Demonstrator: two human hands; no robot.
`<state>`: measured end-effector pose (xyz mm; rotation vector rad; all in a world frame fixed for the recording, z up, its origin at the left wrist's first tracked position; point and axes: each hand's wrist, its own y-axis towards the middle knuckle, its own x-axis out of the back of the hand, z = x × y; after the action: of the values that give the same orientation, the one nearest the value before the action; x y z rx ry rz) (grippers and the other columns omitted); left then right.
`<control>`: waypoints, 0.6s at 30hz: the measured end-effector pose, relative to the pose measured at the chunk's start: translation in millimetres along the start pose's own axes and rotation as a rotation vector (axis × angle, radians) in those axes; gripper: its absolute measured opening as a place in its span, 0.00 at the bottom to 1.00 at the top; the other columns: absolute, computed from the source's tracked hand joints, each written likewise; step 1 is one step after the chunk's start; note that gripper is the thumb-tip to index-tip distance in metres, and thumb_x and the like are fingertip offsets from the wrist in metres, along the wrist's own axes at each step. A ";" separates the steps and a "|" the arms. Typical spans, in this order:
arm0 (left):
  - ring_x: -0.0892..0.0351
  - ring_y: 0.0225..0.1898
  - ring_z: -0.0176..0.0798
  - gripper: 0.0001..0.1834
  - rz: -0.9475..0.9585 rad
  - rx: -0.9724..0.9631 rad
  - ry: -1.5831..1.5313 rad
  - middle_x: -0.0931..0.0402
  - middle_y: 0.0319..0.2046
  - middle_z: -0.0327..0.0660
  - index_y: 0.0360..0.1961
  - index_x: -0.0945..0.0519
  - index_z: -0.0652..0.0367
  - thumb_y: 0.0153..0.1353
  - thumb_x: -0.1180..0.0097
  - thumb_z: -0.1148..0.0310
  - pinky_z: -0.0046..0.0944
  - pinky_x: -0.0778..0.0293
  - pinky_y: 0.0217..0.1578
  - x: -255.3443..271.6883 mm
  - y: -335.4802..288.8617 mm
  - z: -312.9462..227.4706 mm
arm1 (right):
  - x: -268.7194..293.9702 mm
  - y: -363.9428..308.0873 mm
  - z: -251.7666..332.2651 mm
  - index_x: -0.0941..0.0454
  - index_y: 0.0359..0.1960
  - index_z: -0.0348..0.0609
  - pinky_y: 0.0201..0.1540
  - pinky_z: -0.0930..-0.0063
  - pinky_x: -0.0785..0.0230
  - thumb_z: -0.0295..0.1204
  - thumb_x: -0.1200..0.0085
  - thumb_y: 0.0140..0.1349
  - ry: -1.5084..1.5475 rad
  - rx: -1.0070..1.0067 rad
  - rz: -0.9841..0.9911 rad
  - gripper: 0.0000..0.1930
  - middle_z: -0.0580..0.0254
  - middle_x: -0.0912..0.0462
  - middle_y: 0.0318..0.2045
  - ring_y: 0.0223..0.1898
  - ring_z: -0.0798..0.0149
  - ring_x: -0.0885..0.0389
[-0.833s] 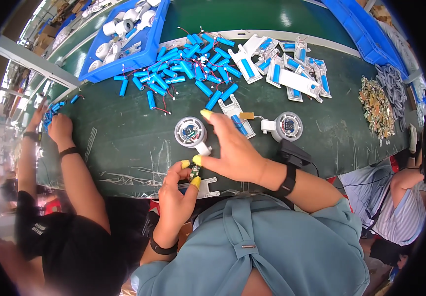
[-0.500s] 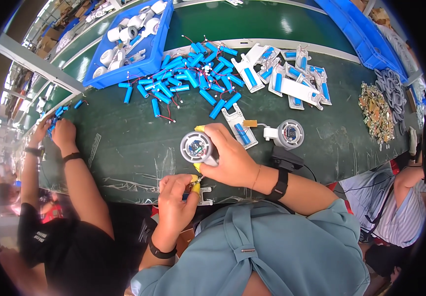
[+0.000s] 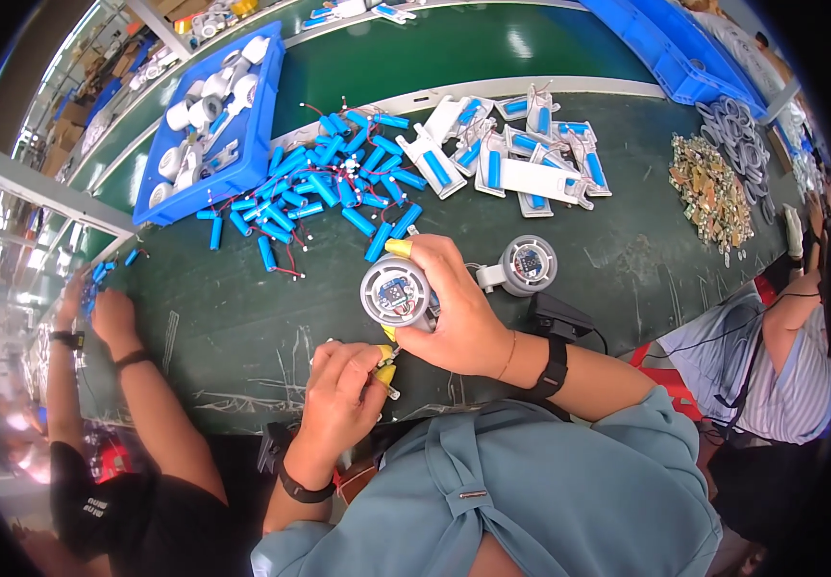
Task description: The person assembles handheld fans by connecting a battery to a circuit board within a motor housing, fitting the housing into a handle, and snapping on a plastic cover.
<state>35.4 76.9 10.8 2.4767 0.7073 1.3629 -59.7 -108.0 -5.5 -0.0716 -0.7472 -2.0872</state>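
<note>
My right hand [image 3: 458, 317] grips a round grey-white housing [image 3: 368, 298] with an exposed circuit board facing up; yellow covers sit on its finger and thumb tips. Just below it, my left hand [image 3: 346, 389], also with yellow tip covers, is closed in a pinch. A small whitish part [image 3: 393, 392] shows at those fingertips, mostly hidden, so its kind is unclear. Right of my right hand, a second round housing [image 3: 529, 264] with a side arm lies on the table, its board visible.
Wired blue battery cells [image 3: 338, 183] lie heaped ahead, beside white handle shells [image 3: 531, 173] holding blue cells. A blue crate [image 3: 266, 125] of white parts stands far left. Small boards [image 3: 708, 192] and grey rings [image 3: 737, 144] lie right. A co-worker's hand [image 3: 112, 315] works at left.
The view has swung, shifting the table's contents leftward. Both hands have moved a little rightward over the table, the right still carrying the round housing. Its board is now turned differently.
</note>
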 end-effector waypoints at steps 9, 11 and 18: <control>0.21 0.32 0.47 0.18 -0.130 0.014 0.042 0.20 0.32 0.44 0.39 0.23 0.62 0.43 0.36 0.82 0.53 0.27 0.49 -19.2 8.4 5.2 | 2.6 2.5 -9.2 0.37 0.63 0.37 0.59 0.63 0.35 0.20 0.37 0.46 0.015 -0.020 -0.067 0.38 0.46 0.34 0.57 0.58 0.48 0.30; 0.20 0.32 0.46 0.19 -0.147 0.009 0.042 0.20 0.32 0.43 0.39 0.24 0.61 0.43 0.35 0.81 0.53 0.28 0.49 -22.6 9.2 5.9 | 1.7 2.4 -9.7 0.37 0.64 0.38 0.59 0.64 0.34 0.19 0.37 0.46 0.047 -0.045 -0.082 0.39 0.47 0.34 0.57 0.58 0.48 0.30; 0.19 0.33 0.46 0.19 -0.171 -0.020 0.008 0.19 0.32 0.44 0.38 0.25 0.61 0.42 0.36 0.81 0.54 0.27 0.49 -25.7 5.8 10.5 | 0.4 0.8 -11.2 0.37 0.63 0.36 0.59 0.63 0.34 0.19 0.38 0.46 0.008 -0.041 -0.063 0.38 0.47 0.34 0.56 0.57 0.47 0.29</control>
<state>34.3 59.1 -11.3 2.3355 0.8802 1.3114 -56.9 -114.6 -14.1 -0.0632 -0.7097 -2.1616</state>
